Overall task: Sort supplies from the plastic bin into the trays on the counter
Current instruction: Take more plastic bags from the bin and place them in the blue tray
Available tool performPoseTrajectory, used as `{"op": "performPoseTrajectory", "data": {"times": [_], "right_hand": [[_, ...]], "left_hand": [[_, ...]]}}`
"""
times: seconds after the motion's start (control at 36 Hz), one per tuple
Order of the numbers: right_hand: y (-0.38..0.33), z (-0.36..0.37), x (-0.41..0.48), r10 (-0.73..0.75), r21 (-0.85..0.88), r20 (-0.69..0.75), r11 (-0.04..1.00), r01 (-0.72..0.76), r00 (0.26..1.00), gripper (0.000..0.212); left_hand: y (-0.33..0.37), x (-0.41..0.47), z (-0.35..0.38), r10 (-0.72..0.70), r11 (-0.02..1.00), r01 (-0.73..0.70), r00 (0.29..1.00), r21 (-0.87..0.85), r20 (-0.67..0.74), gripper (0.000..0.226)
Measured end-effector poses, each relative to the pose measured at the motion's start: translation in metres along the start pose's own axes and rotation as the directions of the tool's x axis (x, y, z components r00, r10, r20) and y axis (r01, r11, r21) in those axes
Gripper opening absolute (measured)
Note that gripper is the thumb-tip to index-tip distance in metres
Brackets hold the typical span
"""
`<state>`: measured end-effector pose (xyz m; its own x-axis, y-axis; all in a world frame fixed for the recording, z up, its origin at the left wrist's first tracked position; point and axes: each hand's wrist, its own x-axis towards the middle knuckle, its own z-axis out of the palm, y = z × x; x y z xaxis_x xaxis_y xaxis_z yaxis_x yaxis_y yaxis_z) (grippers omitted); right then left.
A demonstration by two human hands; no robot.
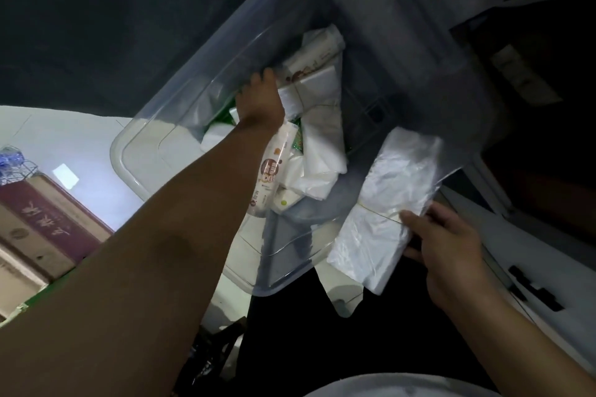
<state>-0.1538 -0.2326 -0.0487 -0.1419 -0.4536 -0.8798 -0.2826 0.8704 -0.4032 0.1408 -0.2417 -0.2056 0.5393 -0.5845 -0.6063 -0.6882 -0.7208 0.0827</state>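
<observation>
Dimly lit, blurred: the left hand (259, 100) reaches deep into the clear plastic bin (145, 155), fingers buried among white packets (322, 145), so I cannot tell its grip. The right hand (451, 251) clasps a banded bundle of clear plastic bags (387, 203), which overlaps the bin's near right rim.

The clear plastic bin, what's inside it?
White wrapped packs, a printed packet and something green lie piled in the clear plastic bin. The left hand reaches among them. Whatever lies under the pile and the forearm is covered.
</observation>
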Motion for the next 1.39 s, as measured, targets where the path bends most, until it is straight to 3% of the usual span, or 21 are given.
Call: {"op": "performPoseTrajectory", "data": {"times": [0.19, 0.31, 0.5, 0.58, 0.69, 0.75, 0.86, 0.97, 1.03, 1.14, 1.19, 1.39], "right_hand": [[-0.003, -0.006, -0.003, -0.003, 0.019, 0.024, 1.0, 0.002, 1.0, 0.018], [-0.009, -0.007, -0.01, -0.033, -0.028, 0.082, 0.999, 0.036, 0.996, 0.017], [-0.048, -0.002, -0.035, -0.092, -0.084, 0.224, 0.99, 0.113, 0.97, 0.019], [-0.079, 0.0, -0.046, -0.144, -0.133, 0.322, 0.972, 0.195, 0.936, 0.018], [-0.116, 0.004, -0.057, -0.215, -0.184, 0.441, 0.929, 0.322, 0.871, 0.009], [-0.13, 0.004, -0.062, -0.237, -0.201, 0.497, 0.904, 0.376, 0.835, 0.012], [-0.155, 0.006, -0.072, -0.274, -0.183, 0.62, 0.861, 0.475, 0.735, 0.015], [-0.173, 0.011, -0.094, -0.281, -0.097, 0.758, 0.844, 0.528, 0.589, 0.017], [-0.181, 0.011, -0.106, -0.251, -0.066, 0.834, 0.839, 0.541, 0.491, 0.02], [-0.187, 0.006, -0.127, -0.176, -0.005, 0.939, 0.852, 0.523, 0.294, 0.029], [-0.185, 0.002, -0.133, -0.171, 0.005, 0.949, 0.848, 0.53, 0.266, 0.026], [-0.167, -0.019, -0.147, -0.181, 0.061, 0.966, 0.855, 0.515, 0.186, 0.033]], "left_hand": [[-0.012, -0.005, -0.002, 0.029, 1.0, -0.029, 0.996, 0.003, 0.09, 0.036], [-0.013, -0.023, -0.016, 0.051, 0.999, -0.051, 0.997, -0.01, 0.05, 0.03], [-0.016, -0.095, -0.072, -0.066, 0.952, 0.049, 0.997, -0.301, -0.048, 0.011], [-0.012, -0.145, -0.112, -0.114, 0.788, 0.082, 0.993, -0.61, -0.014, 0.008], [0.003, -0.223, -0.164, -0.155, 0.384, 0.158, 0.982, -0.91, 0.106, 0.022], [0.011, -0.26, -0.184, -0.161, 0.26, 0.131, 0.983, -0.957, 0.091, 0.022], [0.03, -0.325, -0.208, -0.195, 0.132, 0.064, 0.98, -0.989, 0.038, 0.026], [0.05, -0.367, -0.21, -0.14, -0.059, -0.008, 0.99, -0.998, 0.0, 0.035], [0.063, -0.377, -0.205, -0.192, -0.128, -0.018, 0.981, -0.992, 0.007, 0.034], [0.081, -0.39, -0.191, -0.394, -0.102, -0.03, 0.919, -0.994, 0.013, 0.029], [0.081, -0.398, -0.188, -0.422, -0.065, -0.048, 0.906, -0.997, -0.016, 0.03], [0.066, -0.427, -0.182, -0.388, 0.206, -0.122, 0.901, -0.971, -0.195, 0.03]]}}
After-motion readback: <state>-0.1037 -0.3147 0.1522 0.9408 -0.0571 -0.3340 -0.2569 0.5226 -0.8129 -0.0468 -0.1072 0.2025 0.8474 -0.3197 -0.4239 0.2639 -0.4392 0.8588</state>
